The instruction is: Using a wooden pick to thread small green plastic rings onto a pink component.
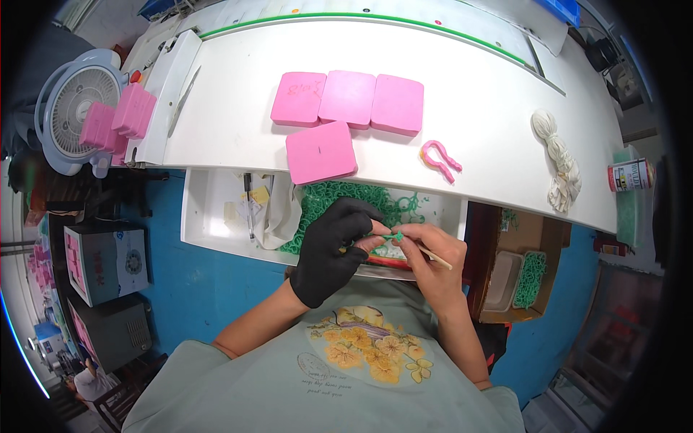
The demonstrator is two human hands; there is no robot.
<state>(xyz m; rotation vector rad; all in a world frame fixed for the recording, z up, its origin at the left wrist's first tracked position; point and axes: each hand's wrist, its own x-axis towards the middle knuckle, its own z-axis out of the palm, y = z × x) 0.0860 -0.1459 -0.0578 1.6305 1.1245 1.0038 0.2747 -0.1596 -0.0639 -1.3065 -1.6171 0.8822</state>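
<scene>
My left hand [333, 249] wears a black glove with bare thumb and fingertips showing. It is closed in a pinch on a small green piece [398, 237], above the open drawer [209, 209]. My bare right hand [439, 252] is closed round a thin pale stick-like tool [436, 258], its fingertips meeting the same green piece. The tool's working end is hidden by the fingers. Beneath my hands, a heap of green ring-like pieces [339, 196] fills the drawer's middle, with a few loose ones to the right.
Several pink square blocks [347, 97] lie on the white table [238, 94]. Right of them are a pink tweezer-shaped tool [437, 160] and a white yarn skein [557, 160]. A pen [250, 209] lies in the drawer. A cardboard box [498, 316] holds green pieces. A fan [78, 108] stands left.
</scene>
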